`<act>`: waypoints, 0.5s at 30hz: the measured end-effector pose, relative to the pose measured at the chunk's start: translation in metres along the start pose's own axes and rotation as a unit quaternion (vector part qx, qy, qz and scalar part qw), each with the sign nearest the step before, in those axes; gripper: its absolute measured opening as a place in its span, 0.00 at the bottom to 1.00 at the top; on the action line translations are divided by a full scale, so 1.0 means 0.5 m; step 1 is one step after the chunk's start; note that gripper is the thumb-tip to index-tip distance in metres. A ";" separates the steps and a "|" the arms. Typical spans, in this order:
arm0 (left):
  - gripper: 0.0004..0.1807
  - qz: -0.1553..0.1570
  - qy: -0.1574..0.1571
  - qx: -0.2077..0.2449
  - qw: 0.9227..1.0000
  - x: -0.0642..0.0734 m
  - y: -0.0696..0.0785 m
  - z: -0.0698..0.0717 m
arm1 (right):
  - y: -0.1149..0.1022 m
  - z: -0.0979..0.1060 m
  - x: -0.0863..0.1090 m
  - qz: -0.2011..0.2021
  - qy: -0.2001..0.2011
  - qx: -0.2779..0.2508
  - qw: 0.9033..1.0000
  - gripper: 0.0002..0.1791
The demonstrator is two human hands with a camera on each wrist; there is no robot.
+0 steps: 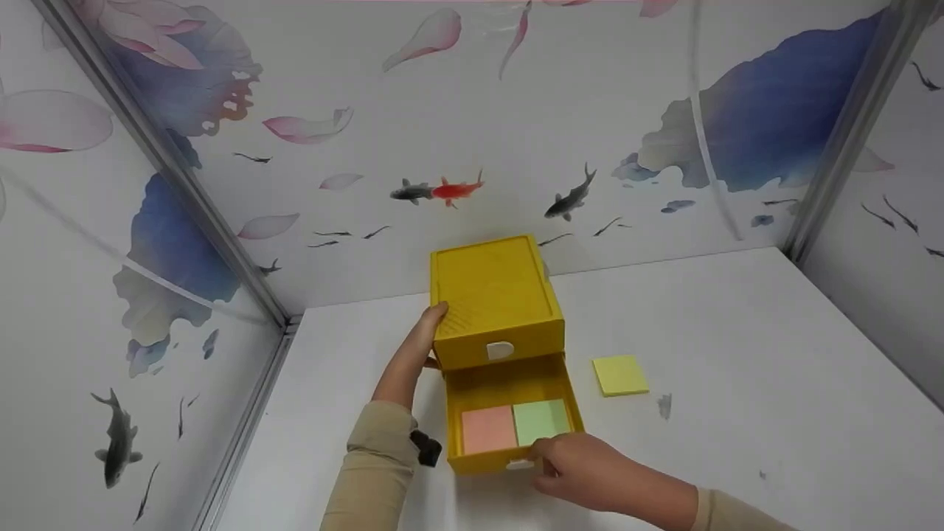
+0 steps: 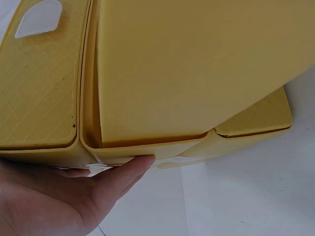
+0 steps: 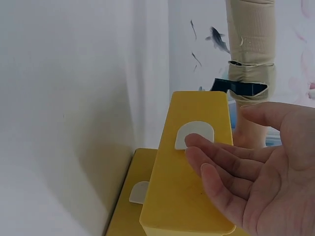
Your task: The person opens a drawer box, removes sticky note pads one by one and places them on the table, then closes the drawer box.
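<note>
A yellow drawer cabinet stands on the white table near the back wall. My left hand rests against its left side, thumb at the top edge; in the left wrist view the fingers lie straight along the casing. Below the closed top drawer, another drawer is pulled out. Inside lie a pink sticky note pad and a green sticky note pad, side by side at the front. At the drawer's front is my right hand, its loosely bent fingertips at the white pull tab.
A yellow sticky note pad lies on the table right of the cabinet. Another closed drawer shows beneath the pulled-out one. Painted wall panels enclose the back and sides. A black strap is around the left sleeve.
</note>
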State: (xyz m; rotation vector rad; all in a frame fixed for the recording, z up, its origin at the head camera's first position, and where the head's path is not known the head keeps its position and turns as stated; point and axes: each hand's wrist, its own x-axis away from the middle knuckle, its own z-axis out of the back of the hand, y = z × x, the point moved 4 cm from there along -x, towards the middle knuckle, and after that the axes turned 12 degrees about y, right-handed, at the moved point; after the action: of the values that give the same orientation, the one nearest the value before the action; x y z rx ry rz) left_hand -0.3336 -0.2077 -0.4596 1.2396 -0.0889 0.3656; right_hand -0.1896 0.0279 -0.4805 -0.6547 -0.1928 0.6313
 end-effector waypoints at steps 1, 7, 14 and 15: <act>0.42 0.000 -0.001 0.001 1.000 0.000 0.000 0.000 | -0.001 0.000 0.001 0.000 -0.001 0.002 1.000 0.15; 0.42 -0.001 -0.004 0.003 1.000 -0.001 -0.001 -0.001 | 0.000 -0.002 0.006 -0.013 -0.014 0.009 1.000 0.15; 0.42 -0.007 -0.008 -0.001 1.000 0.012 0.009 0.001 | -0.004 -0.006 0.018 -0.013 -0.031 0.008 0.999 0.17; 0.41 -0.007 -0.010 -0.003 1.000 0.020 0.016 0.001 | -0.005 -0.007 0.020 -0.013 -0.033 0.009 0.999 0.17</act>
State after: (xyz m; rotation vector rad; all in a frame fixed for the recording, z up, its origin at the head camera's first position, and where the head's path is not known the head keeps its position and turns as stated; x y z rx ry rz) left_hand -0.3265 -0.2040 -0.4495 1.2385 -0.0980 0.3399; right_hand -0.1792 0.0305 -0.4820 -0.6147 -0.2557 0.6300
